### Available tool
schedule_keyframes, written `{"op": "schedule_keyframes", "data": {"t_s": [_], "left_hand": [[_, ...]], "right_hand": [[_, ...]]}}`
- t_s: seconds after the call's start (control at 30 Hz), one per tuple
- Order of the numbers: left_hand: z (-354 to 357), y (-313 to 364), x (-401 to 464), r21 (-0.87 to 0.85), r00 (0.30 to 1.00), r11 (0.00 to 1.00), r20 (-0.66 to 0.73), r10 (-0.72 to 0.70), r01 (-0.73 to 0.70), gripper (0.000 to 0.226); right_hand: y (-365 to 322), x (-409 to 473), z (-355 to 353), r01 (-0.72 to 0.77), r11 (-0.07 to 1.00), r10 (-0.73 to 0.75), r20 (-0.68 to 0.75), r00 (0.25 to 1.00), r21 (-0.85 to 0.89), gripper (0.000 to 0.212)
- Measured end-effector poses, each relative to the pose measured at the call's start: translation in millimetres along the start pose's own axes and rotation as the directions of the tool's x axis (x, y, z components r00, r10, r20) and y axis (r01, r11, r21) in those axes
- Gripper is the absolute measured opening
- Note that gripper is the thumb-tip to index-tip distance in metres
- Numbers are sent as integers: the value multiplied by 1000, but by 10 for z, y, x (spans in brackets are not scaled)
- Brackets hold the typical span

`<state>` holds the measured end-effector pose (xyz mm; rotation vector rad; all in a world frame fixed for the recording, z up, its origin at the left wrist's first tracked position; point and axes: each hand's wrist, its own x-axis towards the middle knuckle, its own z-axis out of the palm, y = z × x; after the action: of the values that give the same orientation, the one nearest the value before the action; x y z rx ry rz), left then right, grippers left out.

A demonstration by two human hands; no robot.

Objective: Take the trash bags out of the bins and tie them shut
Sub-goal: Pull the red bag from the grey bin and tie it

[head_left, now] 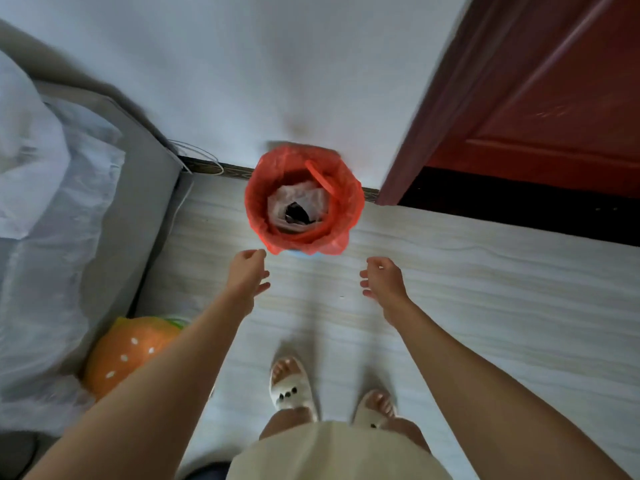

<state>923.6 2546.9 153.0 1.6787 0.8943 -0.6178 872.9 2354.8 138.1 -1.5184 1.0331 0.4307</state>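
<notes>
A: Where's the bin?

B: On the pale wood-grain floor [450, 271], against the white wall [259, 64], just left of a dark red door [536, 98]. A red trash bag [349, 202] lines it, its top folded out over the rim. Only a sliver of the blue bin [300, 253] peeks out under the bag's near edge.

A: Anything in the bag?

B: Crumpled clear plastic [301, 197] with something dark in the middle. The picture is blurred, so I can't say what the dark thing is. One red handle loop [320, 176] stands up across the opening.

A: And the hands?

B: Both reach toward the bin, neither touching it. The left hand [246, 271] hangs just short of the bag's near-left edge, fingers loosely curled and holding nothing. The right hand [382, 277] is a little farther off to the right, also relaxed and empty, fingers bent slightly inward.

A: What else is around?

B: A bed [52, 202] with pale sheets on the left, an orange cushion with white dots [128, 348] on the floor beside it, and a white cable [204, 157] by the skirting. The person's feet are in white slippers [292, 389], below the hands.
</notes>
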Motion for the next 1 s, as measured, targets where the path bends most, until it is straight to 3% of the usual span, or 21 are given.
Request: {"op": "schedule_keyframes", "data": {"t_s": [0.1, 0.27, 0.33, 0.4, 0.47, 0.57, 0.63, 0.7, 0.87, 0.9, 1.0], "left_hand": [[271, -61, 957, -81, 998, 996, -53, 17, -21, 41], [485, -269, 2473, -287, 988, 949, -120, 100, -131, 80], [552, -380, 2781, -391, 977, 895, -104, 187, -213, 74], [619, -333, 2695, -392, 951, 868, -169, 257, -304, 56], [656, -292, 2670, -360, 923, 856, -242, 300, -373, 51], [673, -266, 2605, -323, 896, 858, -335, 292, -400, 55], [653, -236, 2512, -311, 873, 861, -412, 259, -402, 52], [610, -212, 2421, -237, 842, 893, -487, 231, -382, 42], [411, -257, 2160, 206, 789, 931, -494, 366, -302, 36], [384, -242, 2101, 266, 782, 919, -487, 389, -291, 33], [361, -49, 1940, 354, 741, 861, -449, 499, -365, 26]], "right_hand": [[111, 980, 331, 11, 1000, -11, -46, 999, -8, 38], [46, 2345, 621, -14, 971, 10, 19, 1000, 237, 70], [-5, 2618, 752, 66, 965, -80, 47, 996, 256, 66], [-50, 2712, 873, 220, 955, -216, -39, 976, 198, 53], [-95, 2698, 928, 335, 931, -315, -149, 937, 142, 42], [-123, 2630, 917, 386, 912, -349, -230, 908, 139, 35], [-194, 2560, 842, 346, 899, -282, -247, 927, 270, 26], [-284, 2486, 676, 293, 886, -201, -270, 942, 360, 14], [-424, 2236, 169, 180, 882, -94, -212, 973, 434, 20], [-451, 2181, 101, 196, 884, -107, -224, 969, 424, 12], [-544, 2042, -35, 359, 890, -248, -361, 899, 281, 18]]}}
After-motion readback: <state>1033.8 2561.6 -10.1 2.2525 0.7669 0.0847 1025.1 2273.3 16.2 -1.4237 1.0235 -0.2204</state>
